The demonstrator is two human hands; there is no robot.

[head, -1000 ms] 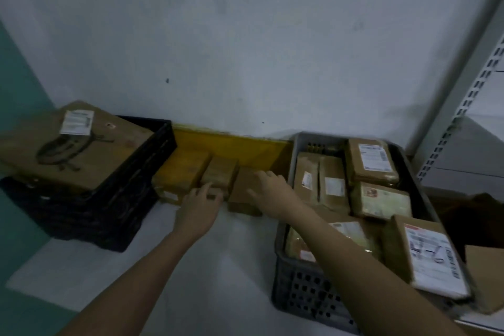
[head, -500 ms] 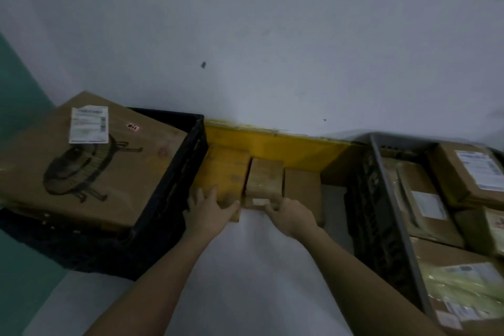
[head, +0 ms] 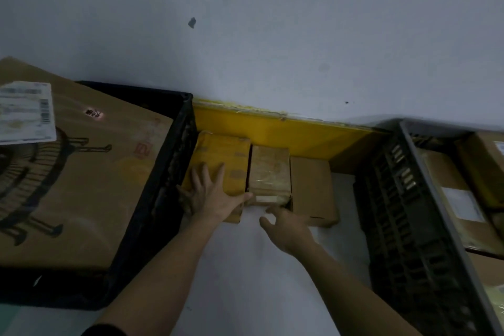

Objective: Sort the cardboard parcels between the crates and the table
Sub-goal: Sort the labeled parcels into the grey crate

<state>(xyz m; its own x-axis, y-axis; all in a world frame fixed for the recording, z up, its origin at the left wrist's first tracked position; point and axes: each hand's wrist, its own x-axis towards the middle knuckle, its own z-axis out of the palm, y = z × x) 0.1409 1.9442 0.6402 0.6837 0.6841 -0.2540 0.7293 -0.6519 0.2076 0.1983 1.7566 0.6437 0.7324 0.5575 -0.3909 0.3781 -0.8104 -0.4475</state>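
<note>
Three small parcels (head: 268, 174) sit in a row on the table (head: 245, 267) at frame centre, against the yellow board (head: 286, 136). My left hand (head: 210, 196) lies flat, fingers spread, on the leftmost; my right hand (head: 286, 229) hovers open, gripping nothing. I judge sorting unfinished: the grey crate (head: 425, 226), right, holds more, and the black crate (head: 161, 185), left, bears one large box (head: 81, 185).

Bare table (head: 272, 275) channel between black crate (head: 152, 199) and grey crate (head: 403, 213).

Dim light; scuffed grey wall (head: 272, 35), yellow strip (head: 272, 131) at base.

Large box (head: 68, 172) and grey crate (head: 425, 199) cut off by edges
</note>
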